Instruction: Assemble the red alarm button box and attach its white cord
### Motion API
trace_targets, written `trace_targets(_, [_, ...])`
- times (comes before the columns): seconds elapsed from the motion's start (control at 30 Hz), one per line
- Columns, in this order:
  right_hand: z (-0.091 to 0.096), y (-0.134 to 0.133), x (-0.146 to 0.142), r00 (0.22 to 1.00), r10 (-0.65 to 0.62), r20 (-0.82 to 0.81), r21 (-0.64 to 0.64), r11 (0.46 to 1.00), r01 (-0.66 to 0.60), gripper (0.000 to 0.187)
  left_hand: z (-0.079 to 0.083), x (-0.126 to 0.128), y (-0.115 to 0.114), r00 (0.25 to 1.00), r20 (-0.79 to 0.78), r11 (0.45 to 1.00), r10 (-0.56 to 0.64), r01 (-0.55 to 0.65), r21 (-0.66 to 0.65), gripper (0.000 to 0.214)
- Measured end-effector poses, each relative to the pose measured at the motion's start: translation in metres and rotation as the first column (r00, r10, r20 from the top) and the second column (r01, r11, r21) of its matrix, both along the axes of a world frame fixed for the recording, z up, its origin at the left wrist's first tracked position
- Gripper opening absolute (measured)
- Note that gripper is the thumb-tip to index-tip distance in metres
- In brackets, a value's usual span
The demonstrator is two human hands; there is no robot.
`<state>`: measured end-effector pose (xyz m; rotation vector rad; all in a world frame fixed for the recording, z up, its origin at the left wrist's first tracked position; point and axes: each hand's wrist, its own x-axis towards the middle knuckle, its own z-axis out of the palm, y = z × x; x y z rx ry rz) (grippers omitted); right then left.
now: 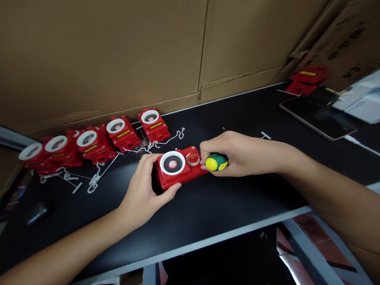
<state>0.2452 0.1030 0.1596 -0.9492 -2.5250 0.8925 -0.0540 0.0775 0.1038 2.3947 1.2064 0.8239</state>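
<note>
My left hand grips the left end of a red alarm box, thumb along its near side and fingers behind. The box rests on the black tabletop; a white ring surrounds a dark round face on it, and a small red dome sits to the right. My right hand is closed around a green and yellow screwdriver handle at the box's right end. The handle's yellow butt points toward me; the shaft and tip are hidden behind the hand.
Several similar red boxes line the table's back left, with white cords and small metal T-bars about them. A black computer mouse lies at the left. A phone with a white cable and another red unit are at the right. Cardboard stands behind.
</note>
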Motion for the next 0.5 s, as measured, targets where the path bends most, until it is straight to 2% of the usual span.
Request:
trace_targets(0.13, [0.001, 0.001, 0.001, 0.999, 0.045, -0.027, -0.003, 0.999, -0.045, 0.011, 0.001, 0.0, -0.001, 1.0, -0.005, 1.0, -0.008, 0.008, 0.006, 0.049])
trace_targets(0.4, [0.017, -0.004, 0.01, 0.99, 0.126, 0.062, -0.088, 0.989, -0.121, 0.022, 0.002, 0.001, -0.001, 0.999, -0.016, 0.999, -0.043, 0.043, -0.018, 0.051])
trace_targets(0.5, [0.025, -0.003, 0.007, 0.999, 0.034, -0.042, -0.056, 0.998, -0.036, 0.014, 0.002, 0.001, 0.0, 0.999, 0.009, 0.998, -0.036, 0.037, -0.06, 0.048])
